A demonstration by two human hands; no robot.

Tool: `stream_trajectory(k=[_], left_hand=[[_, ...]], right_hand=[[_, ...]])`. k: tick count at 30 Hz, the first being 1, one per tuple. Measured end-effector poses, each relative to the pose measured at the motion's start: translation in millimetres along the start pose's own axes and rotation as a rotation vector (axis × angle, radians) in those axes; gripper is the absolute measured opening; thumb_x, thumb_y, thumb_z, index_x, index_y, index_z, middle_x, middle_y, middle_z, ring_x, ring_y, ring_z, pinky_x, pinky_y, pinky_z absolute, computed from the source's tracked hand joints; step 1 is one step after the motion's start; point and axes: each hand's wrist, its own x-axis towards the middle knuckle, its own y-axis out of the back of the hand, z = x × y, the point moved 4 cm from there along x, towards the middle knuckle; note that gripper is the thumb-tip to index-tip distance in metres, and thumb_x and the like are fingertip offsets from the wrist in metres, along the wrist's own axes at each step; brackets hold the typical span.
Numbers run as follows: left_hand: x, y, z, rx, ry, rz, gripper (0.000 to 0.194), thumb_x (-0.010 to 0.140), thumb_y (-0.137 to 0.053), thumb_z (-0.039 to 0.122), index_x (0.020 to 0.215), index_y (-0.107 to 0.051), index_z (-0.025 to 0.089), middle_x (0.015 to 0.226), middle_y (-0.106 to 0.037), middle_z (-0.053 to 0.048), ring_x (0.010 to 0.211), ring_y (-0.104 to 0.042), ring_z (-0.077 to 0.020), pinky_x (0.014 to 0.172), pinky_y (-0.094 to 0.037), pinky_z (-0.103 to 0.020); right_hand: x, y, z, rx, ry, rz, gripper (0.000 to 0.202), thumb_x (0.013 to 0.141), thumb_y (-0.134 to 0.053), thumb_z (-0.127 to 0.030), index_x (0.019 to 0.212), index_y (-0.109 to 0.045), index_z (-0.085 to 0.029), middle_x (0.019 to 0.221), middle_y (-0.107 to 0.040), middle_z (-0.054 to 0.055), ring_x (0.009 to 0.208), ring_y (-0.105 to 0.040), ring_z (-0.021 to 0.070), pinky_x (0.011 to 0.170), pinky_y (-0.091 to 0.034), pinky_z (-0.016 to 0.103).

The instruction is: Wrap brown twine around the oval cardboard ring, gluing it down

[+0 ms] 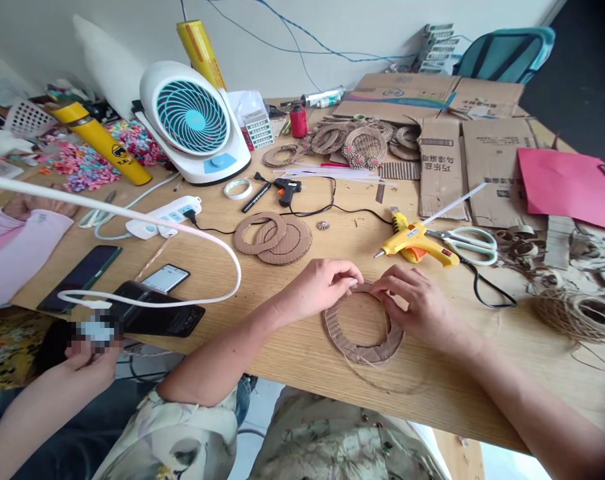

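A cardboard ring [353, 350] with ridged brown faces lies near the table's front edge. My left hand [327, 283] is closed, thumb and fingers pinched at the ring's far left rim. On the far right side, my right hand [417, 303] is also closed, with thumb and fingertips on the rim. A thin strand of twine [367, 381] trails from the ring's near edge across the tabletop. Whether the fingertips also pinch the twine is hidden. Just beyond my right hand rests a yellow hot glue gun [417, 241] with its nozzle pointing left.
White-handled scissors [469, 243] and a twine coil [577, 313] lie right. Cut cardboard rings [259, 233], a black glue gun [287, 190] and a fan [195, 127] stand beyond. Another person's hand [89, 363] is at left, near phones [85, 273] and a white cable [222, 247].
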Motion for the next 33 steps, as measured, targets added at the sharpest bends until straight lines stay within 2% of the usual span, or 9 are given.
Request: stream_trajectory(k=[4, 8, 11, 15, 20, 24, 29, 33], left_hand=[[2.2, 3.0, -5.8, 0.173, -0.016, 0.112, 0.005, 0.087, -0.064, 0.014, 0.089, -0.064, 0.019, 0.092, -0.07, 0.0, 0.084, -0.064, -0.0135, 0.076, -0.048, -0.024], [4.8, -7.1, -12.7, 0.32, -0.016, 0.118, 0.017, 0.083, -0.073, 0.017, 0.094, -0.059, 0.02, 0.094, -0.067, -0.001, 0.093, -0.063, -0.0176, 0.083, -0.049, -0.029], [7.0, -17.2, -17.0, 0.388, -0.034, 0.11, 0.024, 0.082, -0.074, 0.016, 0.099, -0.057, 0.02, 0.103, -0.066, -0.003, 0.097, -0.061, -0.0197, 0.088, -0.049, -0.032], [8.9, -24.7, -19.1, 0.366, -0.049, 0.083, 0.023, 0.083, -0.072, 0.011, 0.097, -0.055, 0.019, 0.104, -0.064, -0.003, 0.097, -0.06, -0.0193, 0.087, -0.049, -0.031], [9.4, -25.7, -16.7, 0.373, -0.074, 0.07, 0.019, 0.084, -0.071, 0.008, 0.095, -0.059, 0.019, 0.101, -0.065, -0.002, 0.095, -0.061, -0.018, 0.085, -0.049, -0.028], [8.5, -27.7, -15.6, 0.467, -0.094, 0.055, 0.014, 0.088, -0.068, 0.01, 0.098, -0.064, 0.018, 0.101, -0.066, -0.003, 0.098, -0.061, -0.0187, 0.088, -0.049, -0.029], [5.2, -32.9, -16.2, 0.631, -0.134, 0.05, 0.009, 0.094, -0.063, 0.018, 0.101, -0.069, 0.018, 0.102, -0.068, -0.005, 0.099, -0.062, -0.0196, 0.087, -0.05, -0.03], [2.9, -36.7, -16.2, 0.745, -0.159, 0.068, 0.011, 0.095, -0.061, 0.017, 0.102, -0.07, 0.018, 0.102, -0.068, -0.004, 0.098, -0.061, -0.0201, 0.083, -0.051, -0.031]], right_hand=[[-4.9, 4.9, 6.7, -0.016, -0.176, 0.09, 0.012, 0.096, -0.056, -0.029, 0.097, -0.064, -0.02, 0.087, -0.063, 0.003, 0.073, -0.059, 0.0147, 0.067, -0.047, 0.03], [-6.4, -0.3, 3.2, -0.104, -0.237, 0.024, 0.021, 0.091, -0.063, -0.043, 0.089, -0.063, -0.022, 0.082, -0.063, 0.002, 0.068, -0.059, 0.0154, 0.06, -0.044, 0.029], [-5.4, -6.7, -2.4, -0.144, -0.221, -0.01, 0.015, 0.087, -0.065, -0.035, 0.084, -0.058, -0.023, 0.078, -0.063, 0.001, 0.067, -0.059, 0.0165, 0.064, -0.044, 0.03], [-5.9, -8.7, -3.3, -0.102, -0.253, 0.022, 0.008, 0.085, -0.059, -0.019, 0.09, -0.056, -0.023, 0.075, -0.066, -0.001, 0.063, -0.059, 0.0143, 0.065, -0.044, 0.028], [-8.5, 1.9, -1.8, -0.086, -0.214, 0.074, 0.011, 0.096, -0.054, -0.026, 0.098, -0.064, -0.023, 0.076, -0.068, -0.001, 0.06, -0.058, 0.0132, 0.063, -0.045, 0.028], [-11.0, 8.7, 2.5, -0.129, -0.177, 0.091, 0.017, 0.098, -0.052, -0.027, 0.097, -0.069, -0.022, 0.078, -0.069, 0.001, 0.065, -0.06, 0.014, 0.066, -0.044, 0.028], [-13.7, 6.9, 7.4, -0.245, -0.166, 0.033, 0.021, 0.098, -0.051, -0.027, 0.09, -0.07, -0.021, 0.074, -0.067, 0.001, 0.066, -0.059, 0.0142, 0.066, -0.039, 0.028], [-14.9, 4.3, 7.8, -0.303, -0.178, -0.022, 0.02, 0.095, -0.052, -0.023, 0.086, -0.07, -0.021, 0.072, -0.066, 0.001, 0.066, -0.059, 0.0136, 0.065, -0.037, 0.028]])
